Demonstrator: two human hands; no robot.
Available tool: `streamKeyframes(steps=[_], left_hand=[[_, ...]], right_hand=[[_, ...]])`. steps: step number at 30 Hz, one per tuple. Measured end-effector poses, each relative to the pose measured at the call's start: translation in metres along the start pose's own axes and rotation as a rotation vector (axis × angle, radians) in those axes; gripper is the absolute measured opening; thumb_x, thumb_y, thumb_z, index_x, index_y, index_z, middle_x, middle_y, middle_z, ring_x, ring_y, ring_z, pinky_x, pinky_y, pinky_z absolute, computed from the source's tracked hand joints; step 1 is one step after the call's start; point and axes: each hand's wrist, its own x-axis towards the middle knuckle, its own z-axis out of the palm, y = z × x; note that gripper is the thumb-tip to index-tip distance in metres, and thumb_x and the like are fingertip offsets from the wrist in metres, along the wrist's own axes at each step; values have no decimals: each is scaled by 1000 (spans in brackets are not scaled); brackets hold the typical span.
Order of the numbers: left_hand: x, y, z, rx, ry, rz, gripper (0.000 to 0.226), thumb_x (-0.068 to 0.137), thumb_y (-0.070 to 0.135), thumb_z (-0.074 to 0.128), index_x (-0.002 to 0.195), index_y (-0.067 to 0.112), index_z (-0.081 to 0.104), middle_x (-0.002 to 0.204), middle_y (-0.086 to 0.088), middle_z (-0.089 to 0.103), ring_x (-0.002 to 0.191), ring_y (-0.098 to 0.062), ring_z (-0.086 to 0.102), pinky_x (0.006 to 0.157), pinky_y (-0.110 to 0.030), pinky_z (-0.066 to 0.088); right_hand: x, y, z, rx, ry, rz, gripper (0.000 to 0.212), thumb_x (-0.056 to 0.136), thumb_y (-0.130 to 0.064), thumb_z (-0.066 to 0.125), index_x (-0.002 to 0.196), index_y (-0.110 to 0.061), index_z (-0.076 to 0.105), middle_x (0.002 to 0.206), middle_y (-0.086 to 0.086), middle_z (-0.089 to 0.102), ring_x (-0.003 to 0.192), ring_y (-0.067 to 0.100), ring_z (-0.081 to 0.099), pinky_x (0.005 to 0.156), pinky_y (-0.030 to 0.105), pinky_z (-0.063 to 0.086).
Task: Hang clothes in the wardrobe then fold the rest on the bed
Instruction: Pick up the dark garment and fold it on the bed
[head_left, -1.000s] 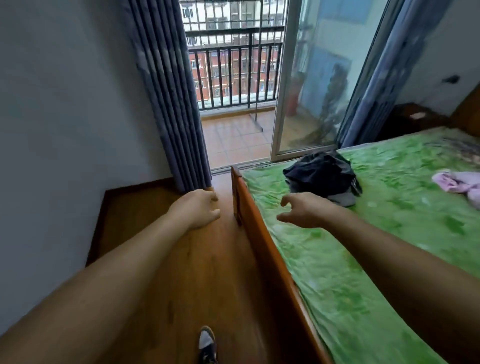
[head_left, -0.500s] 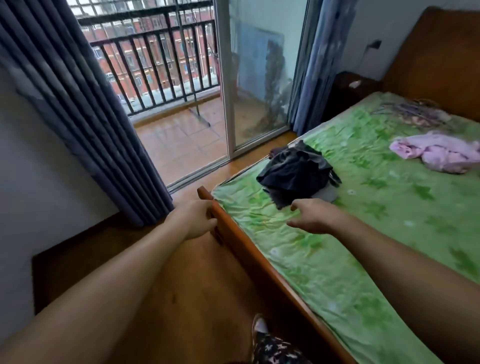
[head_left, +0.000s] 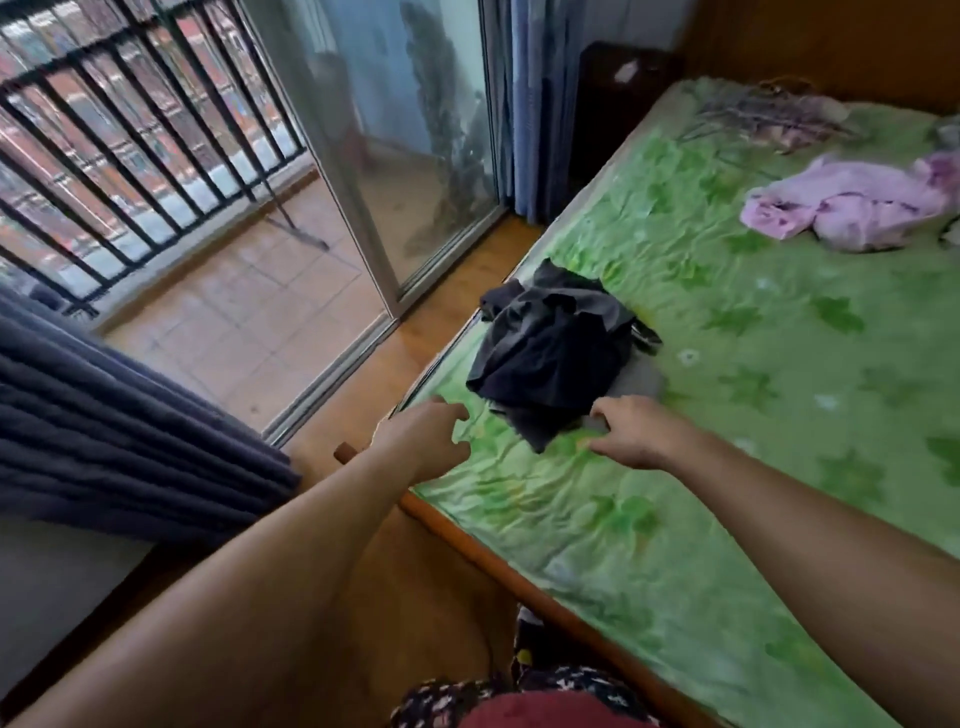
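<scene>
A crumpled pile of dark clothes (head_left: 550, 353) lies near the corner of the bed, on a green patterned sheet (head_left: 727, 395). A grey garment (head_left: 641, 382) peeks out under its right side. My left hand (head_left: 426, 434) hovers over the bed's corner just left of the pile, fingers loosely curled, holding nothing. My right hand (head_left: 631, 431) reaches the pile's near right edge, fingertips at the grey fabric; whether it grips is unclear. A pink garment (head_left: 852, 205) lies bunched at the far right of the bed.
The bed has a wooden frame (head_left: 467, 540) along its near edge. A glass sliding door (head_left: 395, 156) leads onto a railed balcony. Dark curtains (head_left: 104, 415) hang at the left. A dark nightstand (head_left: 618, 104) stands by the headboard. A patterned cloth (head_left: 769, 111) lies by the pillows.
I have stepped closer and turned toward the bed. Both hands have moved forward to the dark pile; the left hand has crossed from the floor side over the bed's corner.
</scene>
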Motion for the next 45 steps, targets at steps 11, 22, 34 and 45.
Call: streamKeyframes(steps=[11,22,34,45], left_hand=[[150,0,11,155,-200,163,51,88,39,62,138,30,52,137,-4,46,117,-29,56,90,-42,51],[299,-58,101,319,-476,277,55,91,34,62,144,35,47,156,-12,15,137,-35,35,104,-45,44],[381,-83,174,404,-509,340,66,89,29,61,150,28,36,164,-10,3,153,-32,0,114,-52,30],[362,-84,43,-72,-76,390,20,86,9,55,96,18,40,99,-13,52,78,-39,56,67,-50,50]], right_hand=[[89,22,21,56,-25,149,35,95,-41,53,124,-23,51,124,8,52,112,34,56,91,45,51],[219,6,108,1,-84,227,41,92,-20,55,130,-34,53,163,14,-2,149,37,11,105,50,39],[284,5,163,33,341,318,32,88,-6,62,120,-10,59,131,12,52,119,38,53,93,52,44],[242,-9,37,235,521,303,30,78,13,51,92,-13,50,95,10,47,67,35,46,63,49,46]])
